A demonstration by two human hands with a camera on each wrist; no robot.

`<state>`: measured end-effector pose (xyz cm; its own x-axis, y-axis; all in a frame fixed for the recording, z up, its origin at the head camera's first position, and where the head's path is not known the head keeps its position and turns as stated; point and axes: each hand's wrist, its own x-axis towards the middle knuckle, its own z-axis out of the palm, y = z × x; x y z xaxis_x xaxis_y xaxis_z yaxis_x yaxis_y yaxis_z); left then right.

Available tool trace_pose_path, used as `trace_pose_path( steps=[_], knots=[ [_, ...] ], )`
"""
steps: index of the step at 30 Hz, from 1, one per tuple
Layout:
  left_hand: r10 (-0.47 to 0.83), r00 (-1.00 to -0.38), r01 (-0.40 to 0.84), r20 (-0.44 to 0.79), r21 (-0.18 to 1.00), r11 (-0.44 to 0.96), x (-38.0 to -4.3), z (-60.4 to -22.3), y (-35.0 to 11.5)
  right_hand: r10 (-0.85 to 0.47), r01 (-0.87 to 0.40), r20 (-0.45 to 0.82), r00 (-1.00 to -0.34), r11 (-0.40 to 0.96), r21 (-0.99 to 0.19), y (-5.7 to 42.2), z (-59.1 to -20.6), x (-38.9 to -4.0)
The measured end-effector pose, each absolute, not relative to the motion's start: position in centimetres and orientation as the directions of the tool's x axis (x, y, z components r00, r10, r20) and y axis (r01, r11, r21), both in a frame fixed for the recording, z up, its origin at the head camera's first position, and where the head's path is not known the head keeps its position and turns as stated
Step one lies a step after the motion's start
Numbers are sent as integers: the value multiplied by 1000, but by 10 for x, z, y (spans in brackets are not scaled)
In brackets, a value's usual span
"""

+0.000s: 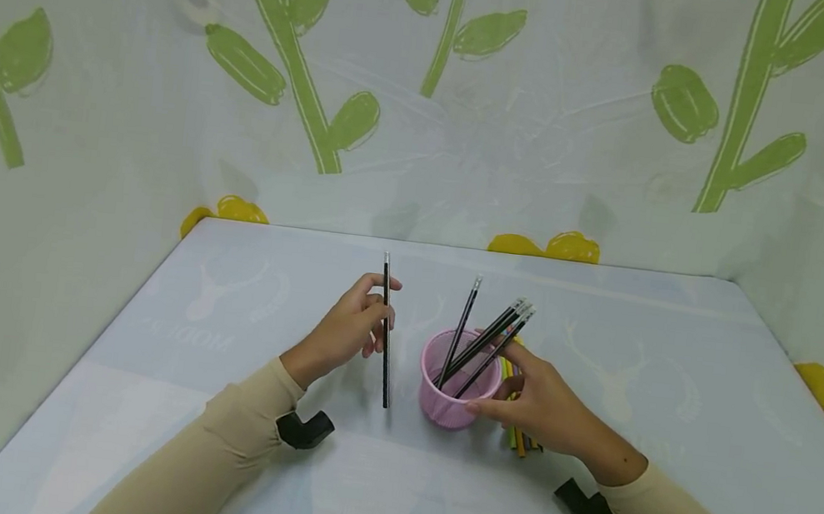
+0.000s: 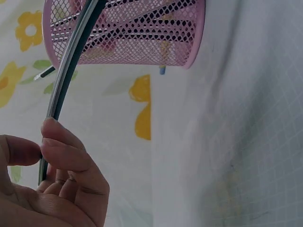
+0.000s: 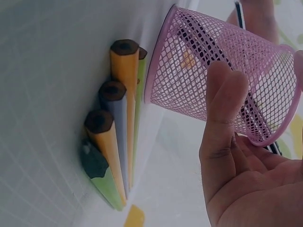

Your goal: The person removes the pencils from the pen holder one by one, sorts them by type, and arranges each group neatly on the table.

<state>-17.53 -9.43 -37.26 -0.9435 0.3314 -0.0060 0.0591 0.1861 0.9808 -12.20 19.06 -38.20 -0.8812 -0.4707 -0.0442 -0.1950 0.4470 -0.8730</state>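
My left hand [image 1: 348, 326] pinches a single black pencil [image 1: 385, 355] between thumb and fingers, just left of a pink mesh pencil cup [image 1: 444, 413]. In the left wrist view that pencil [image 2: 71, 61] runs up from the fingertips and crosses in front of the cup. My right hand [image 1: 551, 401] grips the cup from its right side, thumb at the near rim and fingers around the far side. Several black pencils [image 1: 491, 341] with pale eraser ends lean inside the cup. In the right wrist view the cup wall [image 3: 189, 75] shows beside the curled fingers.
Several coloured pencils [image 3: 124, 66], orange, green and grey-blue, lie together on the table just right of the cup, partly hidden under my right hand in the head view. The pale table [image 1: 387, 489] meets a leaf-patterned cloth wall [image 1: 543, 154] at the back.
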Motion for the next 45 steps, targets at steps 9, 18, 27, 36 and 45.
trace_pose_path(
  steps=[9, 18, 27, 36, 45],
  knots=[
    [378, -906, -6, -192, 898, 440, -179, -389, -93, -484, -202, -49, -874, 453, -868, 191, -380, -121],
    [364, -894, -41, -260, 859, 511, -180, -396, -96, -498, -198, -55, -866, 441, -875, 190, -380, -121],
    [359, -884, -52, -300, 827, 560, -183, -399, -99, -496, -203, -54, -867, 449, -870, 190, -379, -120],
    [315, -898, -51, -308, 782, 621, -181, -404, -104, -514, -211, -43, -857, 426, -880, 187, -380, -122],
    [337, -893, -13, -299, 765, 643, -178, -403, -99, -501, -189, -66, -863, 441, -877, 189, -378, -118]
  ],
)
